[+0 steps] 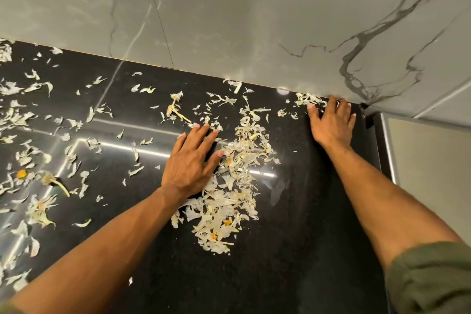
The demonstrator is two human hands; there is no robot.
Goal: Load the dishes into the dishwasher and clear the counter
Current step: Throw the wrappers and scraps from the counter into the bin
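Left hand (190,160) is lying flat, grip open and empty, beside the heaped petals (230,201) on the black counter (293,237). Right hand (332,122) is pressing flat near the wall (229,20), its grip likewise open, holding nothing.

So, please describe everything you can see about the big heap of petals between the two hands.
The petal heap is a long loose pile of pale cream, dry-looking flower petals with a few yellow-orange flower centres among them. It lies flat on the glossy black counter, running from near the wall toward the front. The left hand, open and flat, touches its left edge; the right hand is apart from it.
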